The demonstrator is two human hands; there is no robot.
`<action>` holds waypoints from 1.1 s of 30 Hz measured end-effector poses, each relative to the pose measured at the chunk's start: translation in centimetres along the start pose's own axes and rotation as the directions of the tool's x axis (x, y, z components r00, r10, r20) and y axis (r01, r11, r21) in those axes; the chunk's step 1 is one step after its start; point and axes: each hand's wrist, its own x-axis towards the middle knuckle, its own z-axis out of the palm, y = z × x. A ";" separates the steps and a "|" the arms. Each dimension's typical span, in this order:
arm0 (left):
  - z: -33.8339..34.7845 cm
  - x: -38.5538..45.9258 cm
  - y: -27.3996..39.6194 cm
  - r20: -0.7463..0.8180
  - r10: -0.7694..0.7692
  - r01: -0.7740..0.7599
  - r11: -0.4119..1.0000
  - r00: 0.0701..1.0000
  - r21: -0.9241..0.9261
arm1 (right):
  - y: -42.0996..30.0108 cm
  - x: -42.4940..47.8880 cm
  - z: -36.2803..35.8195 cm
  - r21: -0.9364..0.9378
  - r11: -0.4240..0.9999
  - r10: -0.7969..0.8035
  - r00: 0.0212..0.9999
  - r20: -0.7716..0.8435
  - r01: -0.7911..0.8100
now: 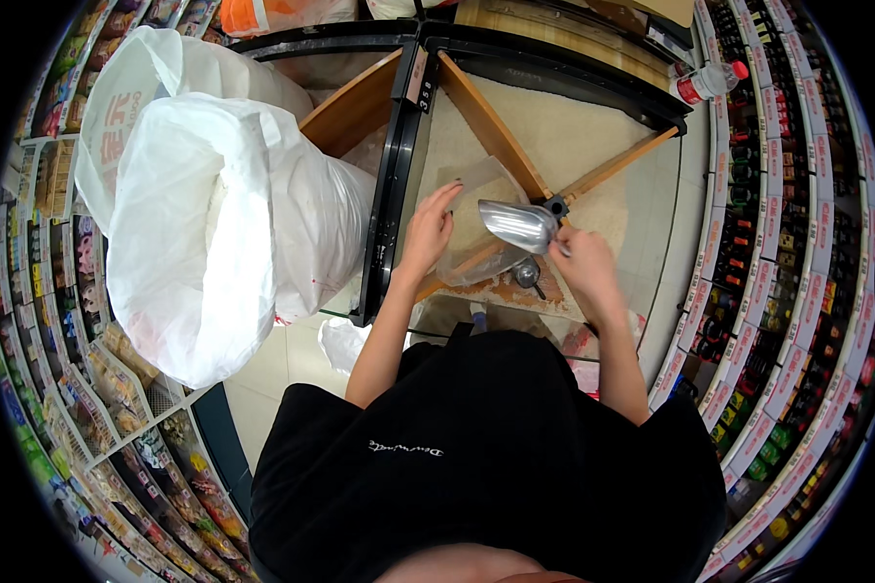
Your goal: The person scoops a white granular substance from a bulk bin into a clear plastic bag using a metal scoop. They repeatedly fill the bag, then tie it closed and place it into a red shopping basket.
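Observation:
My right hand (588,268) is closed round the handle of a metal scoop (519,227), whose bowl points left over a bulk bin with wooden dividers (492,124). At the left, my left hand (430,232) holds a clear plastic bag (481,264) by its upper edge; the bag hangs beneath the scoop. Pale grain, perhaps rice (536,111), lies in the bin's compartments. A second metal scoop (526,272) rests in the near compartment, where reddish-brown grain shows. Whether the held scoop has anything in it I cannot tell.
Large white woven sacks (189,240) stand open at the left, against the bin's black frame (388,189). A plastic bottle with a red cap (709,81) is at the far right corner. Stocked shelves (765,240) curve along the right, others along the left.

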 end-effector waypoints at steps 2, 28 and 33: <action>-0.6 0.0 0.6 0.008 -0.065 0.066 0.998 0.998 -0.010 | 1.6 0.7 -2.8 0.164 0.983 -0.077 0.997 -0.015 0.078; -1.8 -7.9 0.8 0.107 -0.300 0.290 0.952 0.948 0.096 | 11.9 18.3 8.4 -0.153 0.977 0.105 0.961 -0.255 -0.148; -0.7 -9.2 -0.7 0.195 -0.364 0.341 0.929 0.911 0.144 | 6.6 8.8 6.1 0.462 0.885 -0.021 0.997 -0.079 0.055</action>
